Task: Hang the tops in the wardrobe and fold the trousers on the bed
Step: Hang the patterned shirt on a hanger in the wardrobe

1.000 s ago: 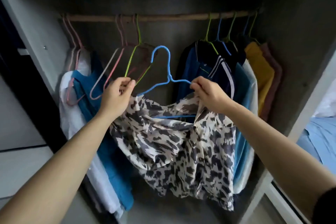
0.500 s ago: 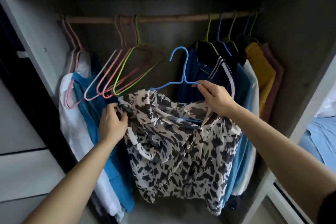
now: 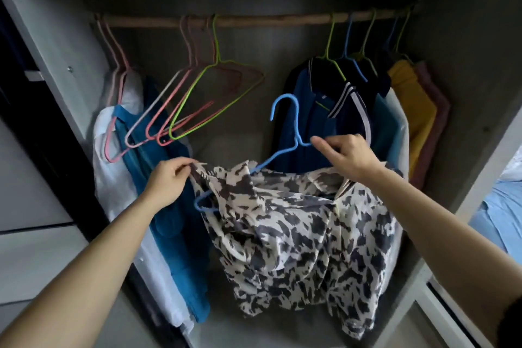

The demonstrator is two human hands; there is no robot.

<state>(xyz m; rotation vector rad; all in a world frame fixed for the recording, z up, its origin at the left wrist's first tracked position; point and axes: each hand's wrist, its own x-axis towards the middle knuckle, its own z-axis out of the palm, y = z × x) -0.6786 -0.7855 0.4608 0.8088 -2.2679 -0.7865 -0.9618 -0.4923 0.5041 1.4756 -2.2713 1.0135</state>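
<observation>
A cream top with dark blotches (image 3: 296, 234) hangs in front of the open wardrobe, partly threaded on a blue hanger (image 3: 285, 133). The hanger's left shoulder pokes out of the fabric at the lower left, and its hook stands free below the wooden rail (image 3: 254, 21). My left hand (image 3: 169, 181) pinches the top's left shoulder edge. My right hand (image 3: 347, 155) holds the hanger's right arm near the neck, above the fabric.
Several empty pink and green hangers (image 3: 197, 99) hang at the rail's left-middle. White and teal garments (image 3: 147, 178) hang at the left; dark blue, light blue, yellow and mauve tops (image 3: 367, 110) at the right. A blue bed (image 3: 500, 215) shows at far right.
The hanger and top dropped lower and tilted, its left end now sticking out of the fabric. My left hand moved from near the empty hangers to the top's left shoulder.
</observation>
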